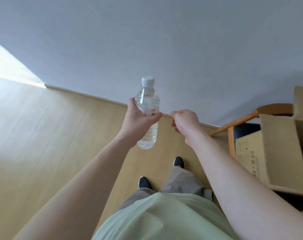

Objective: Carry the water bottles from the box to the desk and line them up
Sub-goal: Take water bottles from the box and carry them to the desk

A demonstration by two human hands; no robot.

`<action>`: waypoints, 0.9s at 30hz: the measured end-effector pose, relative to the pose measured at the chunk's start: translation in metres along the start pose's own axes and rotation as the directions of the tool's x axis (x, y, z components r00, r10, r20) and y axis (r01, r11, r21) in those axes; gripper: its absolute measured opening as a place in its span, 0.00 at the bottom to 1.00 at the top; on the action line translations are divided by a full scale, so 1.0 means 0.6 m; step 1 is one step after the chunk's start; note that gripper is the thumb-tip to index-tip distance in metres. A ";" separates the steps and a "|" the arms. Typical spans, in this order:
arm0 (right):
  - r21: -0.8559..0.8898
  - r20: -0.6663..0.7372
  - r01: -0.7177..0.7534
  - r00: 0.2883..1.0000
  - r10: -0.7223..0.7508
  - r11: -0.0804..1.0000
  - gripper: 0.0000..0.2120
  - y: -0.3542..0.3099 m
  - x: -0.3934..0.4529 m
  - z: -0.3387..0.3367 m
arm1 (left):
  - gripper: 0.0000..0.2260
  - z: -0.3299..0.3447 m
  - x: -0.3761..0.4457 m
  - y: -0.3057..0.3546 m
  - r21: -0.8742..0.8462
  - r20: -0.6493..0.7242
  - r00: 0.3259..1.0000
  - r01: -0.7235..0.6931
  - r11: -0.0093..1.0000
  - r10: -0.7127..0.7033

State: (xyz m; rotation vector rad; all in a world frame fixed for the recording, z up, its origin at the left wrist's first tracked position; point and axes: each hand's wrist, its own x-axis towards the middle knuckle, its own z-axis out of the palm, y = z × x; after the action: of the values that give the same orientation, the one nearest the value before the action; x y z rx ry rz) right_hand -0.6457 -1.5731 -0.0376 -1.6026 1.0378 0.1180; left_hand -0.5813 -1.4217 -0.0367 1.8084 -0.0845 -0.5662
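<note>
- The left hand (138, 118) is gripping a clear water bottle (148, 113) around its middle, the thumb and fingers wrapping the label band.
- The bottle is standing nearly upright in the air in front of the person, its white cap (147, 80) pointing up toward the wall (147, 40) and its base hanging above the floor (52, 135).
- The bottle is looking full of clear water, with an orange-printed label partly hidden by the grip.
- The right hand (184, 121) is hovering just beside the bottle without touching it, its fingers curling loosely inward and holding nothing.
- Both bare forearms are reaching forward from the lower corners of the view.
- A cardboard box (277, 149) is sitting at the right edge with its flaps standing open; its inside is not showing from here.
- The box is resting on a wooden chair (251, 118) with a dark seat, which is standing close to the wall.
- The person is wearing a pale green top (164, 215), grey trousers and dark shoes (144, 182), with both feet standing on the light wood floor below the bottle.
- Bright light is falling across the far left corner of the floor and wall.
</note>
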 end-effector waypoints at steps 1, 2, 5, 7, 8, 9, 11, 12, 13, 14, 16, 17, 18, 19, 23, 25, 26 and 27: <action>-0.024 0.030 0.006 1.000 -0.005 1.000 0.01 -0.006 -0.002 0.023 | 0.25 -0.026 -0.004 -0.009 -0.014 -0.042 0.999 0.011 1.000 -0.011; -0.049 0.059 0.015 0.998 -0.012 0.999 0.02 -0.014 -0.002 0.045 | 0.25 -0.051 -0.007 -0.018 -0.029 -0.081 0.996 0.021 0.999 -0.023; -0.101 0.152 0.059 0.987 -0.043 0.993 0.01 -0.039 0.001 0.110 | 0.26 -0.122 -0.013 -0.041 -0.070 -0.195 0.979 0.053 0.996 -0.066; -0.127 0.211 0.075 0.976 -0.047 0.989 0.02 -0.056 0.007 0.152 | 0.28 -0.165 -0.014 -0.053 -0.101 -0.272 0.957 0.079 0.992 -0.104; -0.136 0.240 0.080 0.970 -0.045 0.987 0.03 -0.064 0.010 0.172 | 0.28 -0.184 -0.014 -0.058 -0.118 -0.309 0.943 0.093 0.989 -0.126; -0.145 0.269 0.086 0.962 -0.044 0.986 0.03 -0.073 0.015 0.192 | 0.28 -0.203 -0.012 -0.064 -0.135 -0.344 0.928 0.106 0.985 -0.147; -0.173 0.325 0.099 0.945 -0.038 0.980 0.01 -0.094 0.028 0.236 | 0.27 -0.238 -0.005 -0.073 -0.171 -0.408 0.895 0.118 0.978 -0.179; -0.192 0.353 0.108 0.935 -0.034 0.976 0.02 -0.106 0.035 0.257 | 0.26 -0.255 0.001 -0.077 -0.186 -0.439 0.878 0.116 0.976 -0.189; -0.215 0.383 0.118 0.924 -0.028 0.970 0.04 -0.121 0.043 0.279 | 0.25 -0.272 0.009 -0.080 -0.200 -0.470 0.861 0.112 0.973 -0.196; -0.241 0.410 0.133 0.912 -0.023 0.961 0.04 -0.136 0.052 0.300 | 0.25 -0.288 0.018 -0.084 -0.212 -0.499 0.842 0.111 0.971 -0.205; -0.280 0.455 0.173 0.890 -0.028 0.944 0.05 -0.169 0.072 0.337 | 0.24 -0.318 0.039 -0.087 -0.233 -0.545 0.807 0.112 0.966 -0.225; -0.290 0.473 0.189 0.880 -0.031 0.938 0.05 -0.186 0.081 0.355 | 0.24 -0.332 0.050 -0.088 -0.241 -0.565 0.791 0.113 0.964 -0.234; -0.299 0.489 0.201 0.872 -0.031 0.933 0.05 -0.203 0.089 0.372 | 0.24 -0.345 0.060 -0.088 -0.250 -0.581 0.776 0.114 0.961 -0.243; -0.310 0.505 0.211 0.863 -0.028 0.927 0.05 -0.218 0.097 0.389 | 0.25 -0.359 0.070 -0.088 -0.260 -0.596 0.762 0.116 0.959 -0.254; -0.352 0.569 0.254 0.822 -0.010 0.901 0.07 -0.268 0.118 0.449 | 0.26 -0.402 0.098 -0.084 -0.306 -0.649 0.703 0.110 0.946 -0.292; -0.371 0.591 0.275 0.806 -0.003 0.887 0.06 -0.287 0.124 0.477 | 0.27 -0.420 0.107 -0.080 -0.342 -0.668 0.673 0.102 0.934 -0.317; -0.381 0.604 0.288 0.797 0.001 0.879 0.05 -0.296 0.124 0.491 | 0.28 -0.430 0.109 -0.078 -0.356 -0.676 0.660 0.096 0.929 -0.327; -0.388 0.619 0.304 0.786 0.001 0.870 0.05 -0.303 0.123 0.507 | 0.29 -0.440 0.111 -0.076 -0.367 -0.688 0.644 0.089 0.926 -0.335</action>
State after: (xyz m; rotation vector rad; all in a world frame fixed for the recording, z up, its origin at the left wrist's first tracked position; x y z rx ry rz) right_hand -0.3459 -1.3703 -0.0452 -1.8934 0.3705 0.7765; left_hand -0.4226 -1.1962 -0.0472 1.6210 0.7622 0.0509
